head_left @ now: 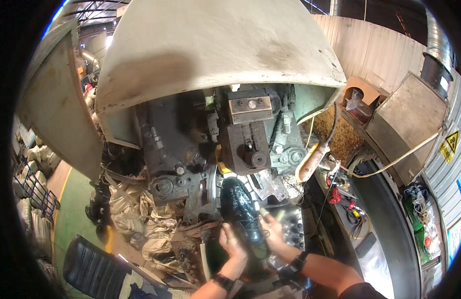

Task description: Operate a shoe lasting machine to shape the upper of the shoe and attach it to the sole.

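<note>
A glossy dark shoe [235, 202] stands at the front of a greasy machine [246, 144], its toe end pointing up toward the metal parts. My left hand [233, 242] lies along its lower left side, fingers bent against it. On the other side, my right hand [273, 233] grips the shoe near its opening, with pale wrappings on the fingertips. The near end of the shoe is dim and partly hidden between my hands. Dark bands circle both wrists.
A large pale hood [215, 45] overhangs the machine. At right, a pale hand-held control box [311, 162] hangs from a cable, near red-handled tools [335, 195] and a dark curved belt [385, 209]. A black chair [93, 264] and beige sacks [156, 234] are at lower left.
</note>
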### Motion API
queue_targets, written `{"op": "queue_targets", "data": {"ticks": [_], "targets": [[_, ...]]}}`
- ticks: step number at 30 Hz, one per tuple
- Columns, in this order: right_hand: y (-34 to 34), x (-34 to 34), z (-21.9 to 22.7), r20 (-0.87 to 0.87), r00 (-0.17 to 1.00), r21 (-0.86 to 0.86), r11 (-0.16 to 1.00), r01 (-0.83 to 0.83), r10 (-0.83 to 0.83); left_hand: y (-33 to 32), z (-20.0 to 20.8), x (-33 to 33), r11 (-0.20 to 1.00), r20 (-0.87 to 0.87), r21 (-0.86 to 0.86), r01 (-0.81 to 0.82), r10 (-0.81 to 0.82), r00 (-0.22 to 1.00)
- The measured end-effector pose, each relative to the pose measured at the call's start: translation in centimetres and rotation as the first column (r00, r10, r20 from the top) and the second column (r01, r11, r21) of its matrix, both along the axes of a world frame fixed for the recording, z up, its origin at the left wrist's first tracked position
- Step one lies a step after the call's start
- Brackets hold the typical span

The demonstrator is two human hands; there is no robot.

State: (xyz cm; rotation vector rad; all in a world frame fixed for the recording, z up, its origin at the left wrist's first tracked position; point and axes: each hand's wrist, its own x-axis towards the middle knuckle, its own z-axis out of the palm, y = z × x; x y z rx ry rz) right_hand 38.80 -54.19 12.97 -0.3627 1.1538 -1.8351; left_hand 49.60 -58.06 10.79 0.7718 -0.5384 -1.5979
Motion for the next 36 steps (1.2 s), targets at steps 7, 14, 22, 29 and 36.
{"op": "queue_targets", "data": {"ticks": [7,14,22,29,36], "targets": [[1.2,1.1,1.4,0.071,0.997,0.034,0.999,-0.035,0.033,0.8,0.3,0.9,0.996,0.027,0.087,0.031,-0.034,0.999],[2.1,1.1,1.1,0.029,0.998,0.043,0.997,-0.057,0.056,1.0,1.1,1.2,0.987,-0.165,0.099,0.128,-0.111,0.980],[3.8,-1.1,2.0,-0.399,0.876,0.298,0.942,-0.154,0.269,-0.5,1.6,2.6,0.954,0.007,0.194,0.228,-0.234,0.972],[10.9,-5.0,5.3,-0.756,0.335,0.538,0.825,-0.173,0.562,1.6,4.4,4.8,0.958,0.174,0.035,0.286,-0.288,0.942],[13.4,-4.4,2.5,-0.932,-0.169,0.311,0.947,0.076,0.320,7.2,10.7,1.6,0.881,0.833,-0.302,0.364,0.059,0.549]]}}
